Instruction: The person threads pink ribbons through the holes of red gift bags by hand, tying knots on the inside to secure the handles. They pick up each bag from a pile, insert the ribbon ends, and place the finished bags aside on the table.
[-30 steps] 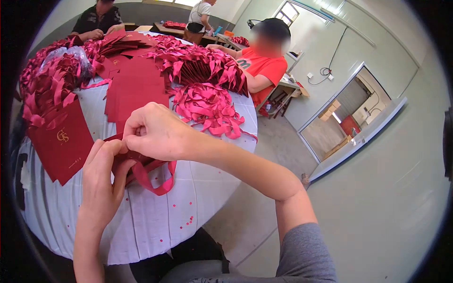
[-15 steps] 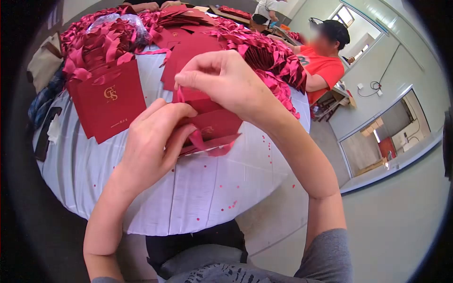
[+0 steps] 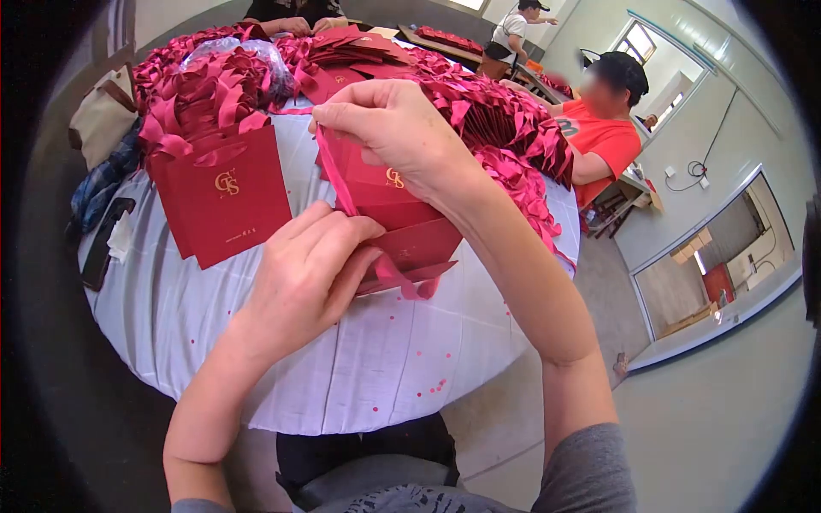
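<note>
At the centre of the frame a flat red paper bag (image 3: 409, 235) is held just above the near edge of the worktop (image 3: 256, 376), its gold-stamped face turned upward. The right hand (image 3: 393, 128) is clenched at the bag's top edge, its grip pinched on the upper end of a pink ribbon (image 3: 335, 179), which is drawn straight down across the bag, apparently so that the strip is kept taut. The left hand (image 3: 299, 274) is closed on the bag's lower left part, seemingly to steady it against that pull. Whether its fingertips also pinch the ribbon cannot be told, since they are hidden by the fingers. A stack of finished bags (image 3: 227, 201) is propped left of centre, within easy reach, and heaps of loose ribbon (image 3: 205, 90) are piled at the upper left. At the upper right a co-worker in an orange shirt (image 3: 603, 137) is seated beside the worktop.
</note>
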`<state>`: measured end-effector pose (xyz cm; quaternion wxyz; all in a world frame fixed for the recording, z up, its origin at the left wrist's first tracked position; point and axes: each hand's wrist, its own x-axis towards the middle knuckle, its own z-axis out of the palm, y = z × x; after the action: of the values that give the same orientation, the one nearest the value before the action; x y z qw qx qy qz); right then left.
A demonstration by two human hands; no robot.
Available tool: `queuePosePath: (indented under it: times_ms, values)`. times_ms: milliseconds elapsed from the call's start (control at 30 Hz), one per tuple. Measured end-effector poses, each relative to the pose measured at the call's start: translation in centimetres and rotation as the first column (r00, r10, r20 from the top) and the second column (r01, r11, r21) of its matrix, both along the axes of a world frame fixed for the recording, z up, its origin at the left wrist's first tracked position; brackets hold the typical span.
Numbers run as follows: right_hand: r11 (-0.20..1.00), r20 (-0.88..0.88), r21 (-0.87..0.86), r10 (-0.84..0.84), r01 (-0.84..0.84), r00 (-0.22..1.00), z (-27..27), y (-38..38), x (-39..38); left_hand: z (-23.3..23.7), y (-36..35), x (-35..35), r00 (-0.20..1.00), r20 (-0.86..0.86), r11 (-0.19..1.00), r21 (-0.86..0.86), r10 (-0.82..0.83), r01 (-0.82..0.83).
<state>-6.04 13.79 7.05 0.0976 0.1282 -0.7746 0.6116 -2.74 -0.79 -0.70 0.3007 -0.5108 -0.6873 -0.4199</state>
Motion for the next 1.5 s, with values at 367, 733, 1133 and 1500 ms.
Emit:
queuePosePath:
  times_ms: [367,733,1133,1500]
  values:
    - [0.942,-0.484,0.212,-0.131,0.261,0.865,-1.2,0.7,0.0,-0.4,0.0,-0.5,0.998,0.023,0.997,0.046,0.065,-0.066]
    - [0.869,-0.355,0.452,-0.033,0.203,0.934,-6.6,1.9,6.6,-0.4,-0.5,-1.6,0.955,0.21,0.963,0.125,0.208,-0.237]
    - [0.999,0.09,0.019,0.024,-0.026,0.996,-5.5,8.8,6.4,0.5,-0.1,-1.0,0.957,0.179,0.971,0.024,0.228,-0.236]
    - [0.997,0.047,0.008,-0.082,0.082,0.996,-6.2,15.0,6.5,1.6,0.3,-0.4,0.892,-0.104,0.896,-0.022,0.44,-0.444]
